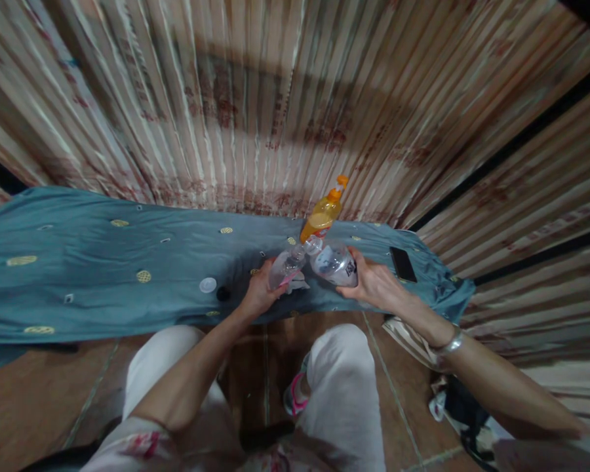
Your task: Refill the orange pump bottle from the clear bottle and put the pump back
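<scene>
My left hand (260, 290) is closed around a small clear plastic bottle (281, 270), its neck tilted up to the right. My right hand (371, 280) grips a wider clear plastic bottle (332, 263) with dark print on its side, tipped so its neck points left. The two bottle necks meet or nearly meet over the cloth; whether they touch I cannot tell. Just behind them stands an orange pump bottle (320, 216). A crumpled whitish piece (299, 283) lies beneath the bottles. Left of my left hand are a pale round lid (208, 285) and a black cap (223, 293).
A blue-green cloth with yellow pineapple prints (93, 262) covers the long low surface. A dark phone (403, 263) lies at its right end. Pleated curtains (255, 118) hang behind and to the right. Bags and dark items (465, 410) sit on the tiled floor, right.
</scene>
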`<state>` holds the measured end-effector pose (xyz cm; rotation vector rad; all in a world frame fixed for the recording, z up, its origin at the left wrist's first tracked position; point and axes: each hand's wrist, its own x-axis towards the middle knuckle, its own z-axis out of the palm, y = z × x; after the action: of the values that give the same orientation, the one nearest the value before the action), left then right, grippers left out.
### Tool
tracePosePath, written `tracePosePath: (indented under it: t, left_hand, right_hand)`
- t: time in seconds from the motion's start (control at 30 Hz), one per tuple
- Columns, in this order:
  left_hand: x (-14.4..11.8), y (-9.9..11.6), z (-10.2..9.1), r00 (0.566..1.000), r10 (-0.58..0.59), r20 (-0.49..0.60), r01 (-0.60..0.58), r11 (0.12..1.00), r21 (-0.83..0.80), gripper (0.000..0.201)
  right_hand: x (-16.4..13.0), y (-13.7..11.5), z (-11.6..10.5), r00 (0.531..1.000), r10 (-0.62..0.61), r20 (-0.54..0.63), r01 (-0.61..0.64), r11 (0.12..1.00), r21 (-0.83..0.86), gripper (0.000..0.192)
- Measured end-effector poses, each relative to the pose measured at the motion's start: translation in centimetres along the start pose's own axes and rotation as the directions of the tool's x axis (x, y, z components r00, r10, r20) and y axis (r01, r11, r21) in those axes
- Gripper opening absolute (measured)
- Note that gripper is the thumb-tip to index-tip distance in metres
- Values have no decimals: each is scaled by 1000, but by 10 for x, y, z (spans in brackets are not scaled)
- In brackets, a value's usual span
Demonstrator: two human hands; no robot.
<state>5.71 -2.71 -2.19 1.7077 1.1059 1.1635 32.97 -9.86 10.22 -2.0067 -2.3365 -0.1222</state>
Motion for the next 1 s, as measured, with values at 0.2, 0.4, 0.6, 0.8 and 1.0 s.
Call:
tracePosePath:
  t: [0.2, 0.4, 0.6, 0.8, 1.0]
  left_hand:
    - [0, 0, 2, 999, -23, 37, 22, 999, 24, 57]
    - [0, -2, 3, 999, -6, 36, 6, 1000, 17, 58]
    - [0, -1, 5, 999, 9, 42, -10, 999, 35, 58]
    - [-1, 3, 5, 992, -18, 124, 1, 991, 137, 62]
    - [-2, -1, 6, 990, -2, 138, -20, 987, 161, 64]
  right_hand:
    - [-1, 3, -10, 999, -23, 46, 26, 998, -66, 89]
    - [-3, 4, -17, 997, -50, 56, 56, 992, -112, 89]
    - [-2, 5, -23, 997, -63, 53, 71, 983, -171, 84]
    - [-2, 5, -27, 994, -82, 77, 96, 973, -211, 77]
    - [-1, 9, -23, 994, -77, 76, 87, 987, -133, 76]
